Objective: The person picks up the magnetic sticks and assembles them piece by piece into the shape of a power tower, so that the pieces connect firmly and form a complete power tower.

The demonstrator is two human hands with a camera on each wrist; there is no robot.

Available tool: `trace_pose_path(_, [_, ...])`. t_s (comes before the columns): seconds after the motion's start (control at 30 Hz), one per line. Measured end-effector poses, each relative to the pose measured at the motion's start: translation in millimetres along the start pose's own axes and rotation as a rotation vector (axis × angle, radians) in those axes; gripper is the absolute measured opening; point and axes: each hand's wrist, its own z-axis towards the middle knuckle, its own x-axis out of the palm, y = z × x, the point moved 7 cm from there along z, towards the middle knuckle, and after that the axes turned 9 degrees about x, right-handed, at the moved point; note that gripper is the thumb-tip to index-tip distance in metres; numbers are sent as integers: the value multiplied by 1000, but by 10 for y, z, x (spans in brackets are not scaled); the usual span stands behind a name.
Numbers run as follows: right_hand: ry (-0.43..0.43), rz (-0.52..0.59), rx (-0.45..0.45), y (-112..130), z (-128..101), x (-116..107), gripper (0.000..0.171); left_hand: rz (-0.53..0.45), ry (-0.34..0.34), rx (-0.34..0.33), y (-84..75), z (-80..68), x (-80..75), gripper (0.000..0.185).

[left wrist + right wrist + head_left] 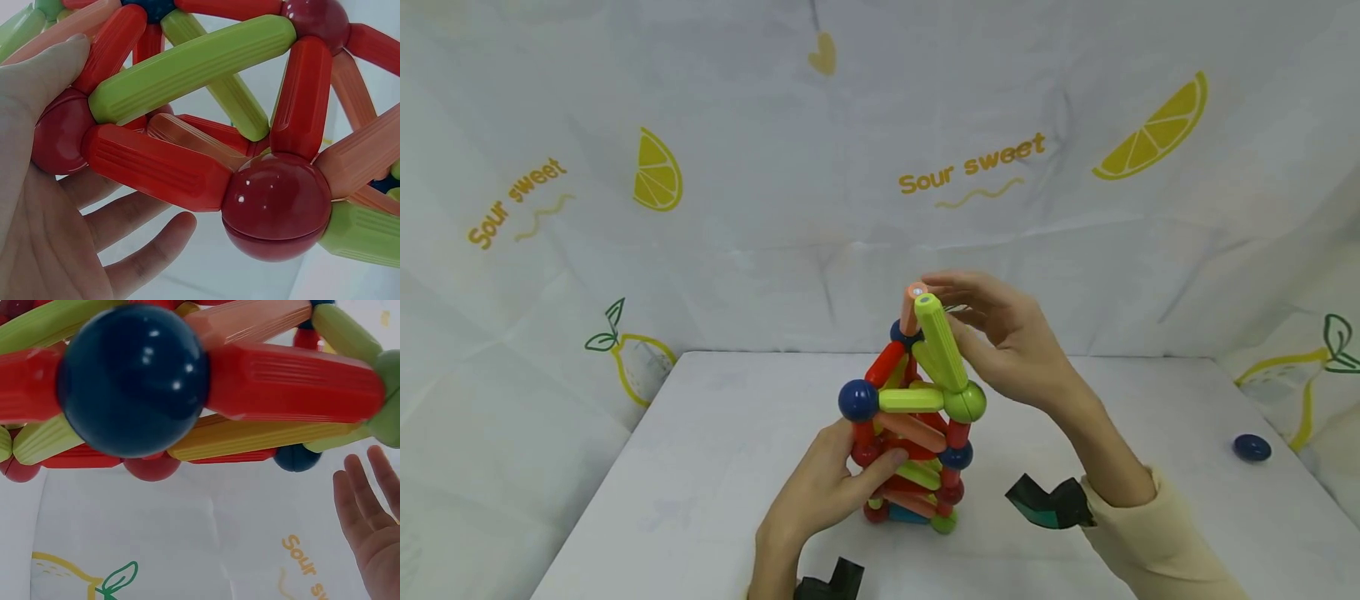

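Note:
A tower of magnetic rods and balls (pixel 910 402) stands on the table, in red, yellow, green, salmon and blue. My left hand (pixel 820 490) grips its left side around the middle, thumb across the front. In the left wrist view that hand curves round a dark red ball (pixel 61 139) at a corner. Beside the top is my right hand (pixel 1011 337), its fingers stretched behind a green rod (pixel 942 343) and near a salmon rod (pixel 910 308). Both rods point upward. The right wrist view shows straight fingers (pixel 362 506) near a green ball (pixel 389 400); the thumb is out of sight there.
A lone dark blue ball (pixel 1252 447) lies on the white table (pixel 700 467) near its right edge. Behind the table hangs a pale cloth (pixel 775 208) with lemon prints and lettering. Dark wrist straps (pixel 1048 502) show on the arms.

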Motion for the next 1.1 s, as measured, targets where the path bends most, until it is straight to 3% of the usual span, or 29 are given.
trace_pose_path(0.1, [-61,16,-23,55,-83,-74,26,-5,3,14,-10,2,-4,45])
trace_pose_path(0.27, [-74,-94,-94,165,-138,-48,23,-16,-4,24,-15,-1,-20,46])
trace_pose_path(0.43, [-84,-144,-53,167,-166,-14,27,-16,-6,6,2,-4,-16,47])
trace_pose_path(0.97, [-82,-28,-93,127,-234,-29,26,-8,1,5,-2,-7,-8,47])
trace_pose_path(1.1, [-156,-27,-53,-34,-275,-194,24,3,5,20,-6,-6,1,46])
